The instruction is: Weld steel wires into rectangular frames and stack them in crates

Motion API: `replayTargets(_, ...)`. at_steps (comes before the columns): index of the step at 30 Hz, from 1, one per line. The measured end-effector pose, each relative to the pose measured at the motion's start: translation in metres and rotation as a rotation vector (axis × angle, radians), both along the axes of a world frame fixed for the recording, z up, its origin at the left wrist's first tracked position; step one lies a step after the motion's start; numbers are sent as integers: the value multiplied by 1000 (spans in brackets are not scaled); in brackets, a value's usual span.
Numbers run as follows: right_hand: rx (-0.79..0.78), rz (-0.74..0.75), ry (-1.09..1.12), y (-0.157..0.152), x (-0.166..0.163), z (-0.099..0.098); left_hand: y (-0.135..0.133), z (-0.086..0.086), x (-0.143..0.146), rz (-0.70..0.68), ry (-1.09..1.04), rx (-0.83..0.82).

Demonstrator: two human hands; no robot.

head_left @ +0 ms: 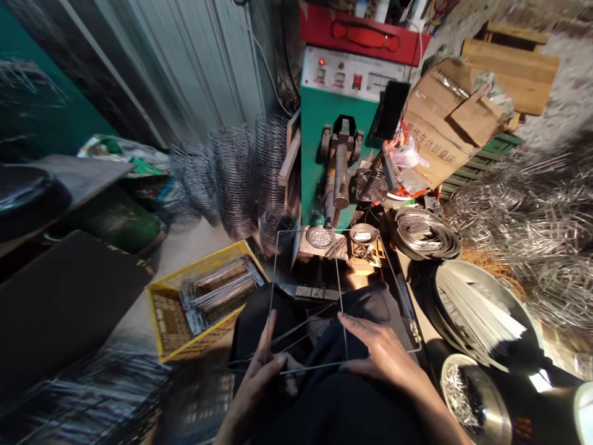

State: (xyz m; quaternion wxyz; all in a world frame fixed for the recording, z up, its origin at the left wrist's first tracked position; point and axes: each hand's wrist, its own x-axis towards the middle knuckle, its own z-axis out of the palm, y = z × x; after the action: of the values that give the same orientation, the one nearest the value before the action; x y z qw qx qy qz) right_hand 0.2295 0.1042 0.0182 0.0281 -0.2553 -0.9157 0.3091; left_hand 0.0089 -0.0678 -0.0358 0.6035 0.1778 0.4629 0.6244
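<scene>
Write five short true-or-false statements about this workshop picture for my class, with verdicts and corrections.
1. The left hand and right hand both hold a wire frame. True.
2. The yellow crate holds folded cloth. False: the yellow crate holds thin metal wire pieces.
3. The machine has a green front. True.
4. The cardboard box is left of the machine in the picture. False: the cardboard box is on the right.
5. Wire coils stand left of the machine in the picture. True.

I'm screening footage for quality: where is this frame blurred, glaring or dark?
Head view: wire pieces at lower left look smeared; head view: glare patch right of the metal bowl; head view: dark trousers lose detail, right hand fairly sharp.
</scene>
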Motion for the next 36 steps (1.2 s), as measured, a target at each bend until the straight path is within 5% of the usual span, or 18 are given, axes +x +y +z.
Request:
replayTargets(12, -25, -13, -17, 0, 4, 2, -2, -15, -1, -24, -56, 91)
replayTargets(31, -71, -27, 47, 6, 1, -5, 5, 7, 4, 87, -55, -28)
replayTargets(36, -120, -74, 105, 2, 2, -16, 8, -2, 0, 32, -111, 39)
